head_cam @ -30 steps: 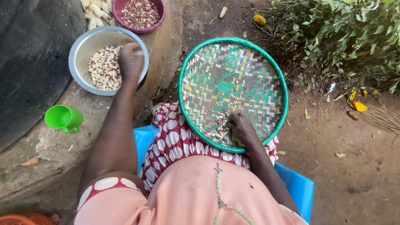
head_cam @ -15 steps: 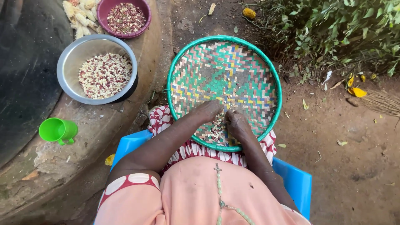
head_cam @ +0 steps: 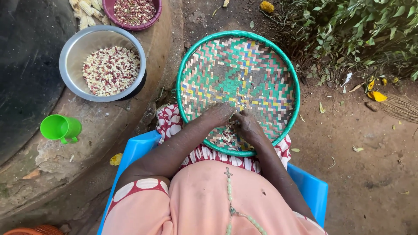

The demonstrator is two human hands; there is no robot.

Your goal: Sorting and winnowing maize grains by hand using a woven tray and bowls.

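Observation:
A round woven tray with a green rim and a multicoloured weave rests on my lap. A small heap of red-and-white kernels lies at its near edge. My left hand and my right hand meet over that heap, fingers bent down among the kernels. Whether either hand holds any kernels I cannot tell. To the left, on a curved concrete ledge, stands a metal bowl with many of the same kernels.
A maroon bowl of darker grain and several corn cobs sit at the top left. A green plastic cup lies on the ledge. I sit on a blue plastic chair. Shrubs grow at the right over bare earth.
My left hand has left the metal bowl and come back across to the woven tray, joining the right hand at the heap. The right hand has stayed at the tray's near edge.

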